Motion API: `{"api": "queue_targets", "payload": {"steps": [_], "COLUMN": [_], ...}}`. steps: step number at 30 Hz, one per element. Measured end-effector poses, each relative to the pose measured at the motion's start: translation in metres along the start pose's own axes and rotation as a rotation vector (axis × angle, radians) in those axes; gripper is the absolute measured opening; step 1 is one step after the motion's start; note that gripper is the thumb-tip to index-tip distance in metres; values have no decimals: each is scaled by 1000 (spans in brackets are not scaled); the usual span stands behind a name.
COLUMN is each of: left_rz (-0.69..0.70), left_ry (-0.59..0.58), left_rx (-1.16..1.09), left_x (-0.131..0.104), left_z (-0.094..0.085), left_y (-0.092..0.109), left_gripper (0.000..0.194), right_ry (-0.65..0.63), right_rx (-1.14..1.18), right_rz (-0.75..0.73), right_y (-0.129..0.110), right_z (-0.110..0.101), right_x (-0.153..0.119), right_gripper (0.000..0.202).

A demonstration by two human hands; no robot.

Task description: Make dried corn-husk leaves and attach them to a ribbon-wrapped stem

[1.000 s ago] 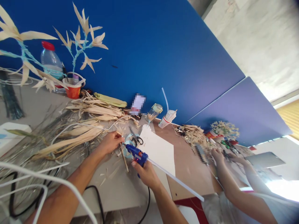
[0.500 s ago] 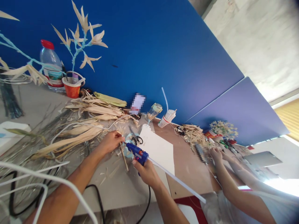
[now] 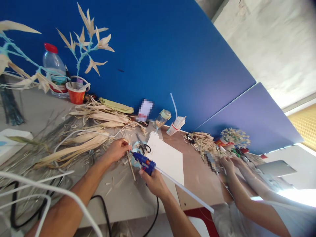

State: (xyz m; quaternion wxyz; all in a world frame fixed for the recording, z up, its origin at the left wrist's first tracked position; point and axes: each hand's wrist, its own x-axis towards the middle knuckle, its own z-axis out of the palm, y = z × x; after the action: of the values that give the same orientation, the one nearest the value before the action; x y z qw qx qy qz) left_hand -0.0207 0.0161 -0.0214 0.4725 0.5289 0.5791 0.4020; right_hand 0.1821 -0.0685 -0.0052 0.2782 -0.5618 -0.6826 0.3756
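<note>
My right hand (image 3: 153,181) is wrapped round a blue hot glue gun (image 3: 145,163), with a long clear glue stick (image 3: 185,189) out of its back end. The gun's nozzle points left at the fingertips of my left hand (image 3: 119,148). Those fingers are pinched together on something too small to make out. Just below them is a thin strip of dried husk (image 3: 131,167); whether they hold it is unclear. Beyond the gun, scissors (image 3: 146,148) with black handles lie by a roll of light-blue tape (image 3: 135,161).
Dried corn husks (image 3: 86,135) and thin wires spread at left. White cables (image 3: 61,189) loop in the near foreground. A white sheet (image 3: 169,158) lies right of the gun. Husk-flower branches (image 3: 84,52) stand by a bottle (image 3: 55,72). A co-worker's hands (image 3: 229,163) work at the right.
Both hands and the glue gun hold nearly the same place. The flower branch at far left has shifted in view, and the co-worker's hands have moved slightly.
</note>
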Motion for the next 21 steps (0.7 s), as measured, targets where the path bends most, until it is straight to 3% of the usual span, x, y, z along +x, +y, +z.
{"api": "queue_targets", "payload": {"steps": [21], "left_rz": [18], "left_ry": [7], "left_rx": [-25], "left_x": [2], "left_z": [-2], "left_y": [-5], "left_gripper": [23], "right_ry": [2], "right_rx": [35], "right_rz": [-7], "right_y": [-3], "right_z": [3], "right_x": [3], "right_gripper": [16]}}
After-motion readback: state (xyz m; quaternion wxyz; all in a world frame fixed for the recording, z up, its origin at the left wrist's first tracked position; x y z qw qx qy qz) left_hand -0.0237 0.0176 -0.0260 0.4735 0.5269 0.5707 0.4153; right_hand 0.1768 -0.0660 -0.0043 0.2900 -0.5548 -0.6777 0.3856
